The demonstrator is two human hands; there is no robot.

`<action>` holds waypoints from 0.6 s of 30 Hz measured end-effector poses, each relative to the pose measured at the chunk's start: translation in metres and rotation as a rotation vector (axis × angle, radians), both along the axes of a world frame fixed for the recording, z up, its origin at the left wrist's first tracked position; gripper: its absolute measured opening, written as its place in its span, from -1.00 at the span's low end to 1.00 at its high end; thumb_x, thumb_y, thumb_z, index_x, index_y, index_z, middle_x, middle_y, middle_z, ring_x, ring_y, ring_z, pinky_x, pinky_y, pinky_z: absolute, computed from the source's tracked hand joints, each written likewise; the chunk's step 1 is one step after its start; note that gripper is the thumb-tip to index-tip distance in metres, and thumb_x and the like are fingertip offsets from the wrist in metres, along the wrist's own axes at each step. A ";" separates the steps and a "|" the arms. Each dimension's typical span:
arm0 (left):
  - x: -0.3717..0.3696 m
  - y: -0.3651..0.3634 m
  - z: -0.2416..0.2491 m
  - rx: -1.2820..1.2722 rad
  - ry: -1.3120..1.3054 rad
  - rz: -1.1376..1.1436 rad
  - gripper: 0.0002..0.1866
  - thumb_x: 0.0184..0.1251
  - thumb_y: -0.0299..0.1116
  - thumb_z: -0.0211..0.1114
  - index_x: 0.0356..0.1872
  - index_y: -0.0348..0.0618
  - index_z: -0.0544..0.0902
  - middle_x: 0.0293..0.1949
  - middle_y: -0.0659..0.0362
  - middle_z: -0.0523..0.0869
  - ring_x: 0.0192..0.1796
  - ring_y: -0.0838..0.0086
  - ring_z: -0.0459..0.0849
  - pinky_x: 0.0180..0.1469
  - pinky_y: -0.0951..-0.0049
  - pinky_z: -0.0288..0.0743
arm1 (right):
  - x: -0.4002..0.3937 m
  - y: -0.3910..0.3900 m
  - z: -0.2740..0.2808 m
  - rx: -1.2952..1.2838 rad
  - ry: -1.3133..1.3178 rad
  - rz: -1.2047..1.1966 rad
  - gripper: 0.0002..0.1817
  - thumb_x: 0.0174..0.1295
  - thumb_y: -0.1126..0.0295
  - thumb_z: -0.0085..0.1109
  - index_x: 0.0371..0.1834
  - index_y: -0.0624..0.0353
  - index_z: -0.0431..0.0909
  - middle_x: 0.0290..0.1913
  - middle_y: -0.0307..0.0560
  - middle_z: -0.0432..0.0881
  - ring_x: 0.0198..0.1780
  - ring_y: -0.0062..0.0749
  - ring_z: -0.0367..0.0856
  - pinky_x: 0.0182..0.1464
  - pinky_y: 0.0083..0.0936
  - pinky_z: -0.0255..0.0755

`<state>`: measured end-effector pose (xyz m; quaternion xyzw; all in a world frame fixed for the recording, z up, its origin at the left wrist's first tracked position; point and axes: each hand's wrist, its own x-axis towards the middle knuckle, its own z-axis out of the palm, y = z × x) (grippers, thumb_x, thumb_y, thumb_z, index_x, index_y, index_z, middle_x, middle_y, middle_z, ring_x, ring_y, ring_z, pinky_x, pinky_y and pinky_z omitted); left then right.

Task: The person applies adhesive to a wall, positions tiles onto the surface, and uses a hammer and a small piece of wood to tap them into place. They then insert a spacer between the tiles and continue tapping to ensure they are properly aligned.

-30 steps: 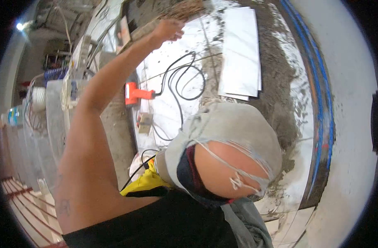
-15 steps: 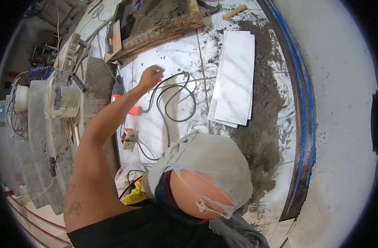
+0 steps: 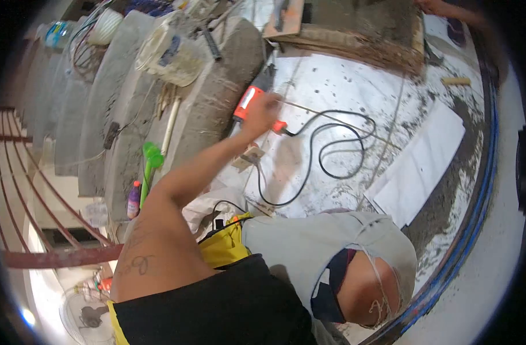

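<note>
My left hand (image 3: 264, 113) reaches out over a red-orange corded power tool (image 3: 249, 102) lying on the white tile floor. The hand is smeared by motion and overlaps the tool's middle, so I cannot tell whether its fingers grip it. The tool's black front end points away from me, and its orange rear end (image 3: 280, 126) shows just right of the hand. From there a black cord (image 3: 363, 135) loops across the floor. Under my forearm sits a socket box (image 3: 248, 157). My right hand is out of view.
White tile pieces (image 3: 418, 167) lie stacked at right beside spread mortar (image 3: 432, 215). A wooden-framed mortar box (image 3: 355, 49) stands at the back, and another person's arm (image 3: 447, 8) shows beyond. At left are concrete steps (image 3: 211, 109), a dirty bucket (image 3: 171, 54) and a green scoop (image 3: 152, 156).
My left hand has moved from the bare floor beyond the cord back over the power tool. The view has turned, bringing the steps and a fan into sight at left.
</note>
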<state>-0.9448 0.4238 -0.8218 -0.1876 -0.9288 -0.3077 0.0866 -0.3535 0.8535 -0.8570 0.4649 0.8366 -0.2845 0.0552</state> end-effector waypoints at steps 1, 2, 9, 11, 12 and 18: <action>0.000 -0.015 0.050 -0.038 0.062 0.193 -0.78 0.28 -0.48 0.28 -0.07 -0.19 0.72 -0.22 0.01 0.77 -0.12 0.26 0.76 -0.02 0.29 0.58 | -0.006 0.004 -0.001 -0.001 0.002 0.013 -0.40 0.14 0.28 0.36 0.17 0.35 0.35 0.04 0.13 0.45 0.09 -0.13 0.36 0.20 -0.21 0.28; -0.028 -0.063 0.050 0.142 0.070 0.269 -0.79 0.33 -0.46 0.22 -0.07 -0.20 0.72 -0.21 -0.03 0.78 -0.12 0.25 0.76 -0.03 0.28 0.58 | -0.013 0.006 -0.002 0.002 0.000 0.019 -0.42 0.15 0.28 0.35 0.16 0.36 0.36 0.03 0.12 0.46 0.08 -0.14 0.37 0.19 -0.22 0.29; -0.212 -0.112 0.139 -0.250 0.386 0.519 -0.59 0.20 -0.21 0.37 -0.01 -0.26 0.69 -0.15 -0.16 0.78 -0.01 0.01 0.76 0.01 0.18 0.59 | -0.032 0.012 0.011 -0.002 -0.034 0.049 -0.52 0.22 0.30 0.30 0.09 0.38 0.41 -0.06 0.10 0.50 0.00 -0.20 0.41 0.13 -0.26 0.33; -0.276 -0.133 0.119 -0.315 0.078 0.631 -0.51 0.13 -0.16 0.43 0.03 -0.27 0.68 -0.14 -0.17 0.78 -0.02 0.00 0.76 0.01 0.16 0.59 | -0.033 0.010 0.016 -0.002 -0.049 0.038 -0.55 0.24 0.31 0.29 0.07 0.38 0.43 -0.08 0.09 0.51 -0.02 -0.21 0.43 0.12 -0.27 0.35; -0.296 -0.138 0.112 -0.390 -0.226 0.738 -0.42 0.06 -0.12 0.49 0.07 -0.28 0.68 -0.12 -0.17 0.79 -0.02 -0.01 0.76 0.00 0.15 0.59 | -0.032 0.009 0.020 -0.008 -0.054 0.031 -0.57 0.25 0.31 0.28 0.06 0.38 0.43 -0.09 0.09 0.52 -0.03 -0.22 0.43 0.11 -0.28 0.36; -0.322 -0.159 0.127 0.149 -0.743 0.662 -0.69 0.14 -0.26 0.48 -0.15 -0.15 0.65 -0.22 0.07 0.65 -0.25 0.27 0.68 -0.39 0.24 0.54 | 0.000 -0.006 0.045 -0.056 -0.105 -0.042 -0.65 0.31 0.33 0.24 0.00 0.40 0.48 -0.16 0.07 0.56 -0.10 -0.27 0.47 0.06 -0.31 0.40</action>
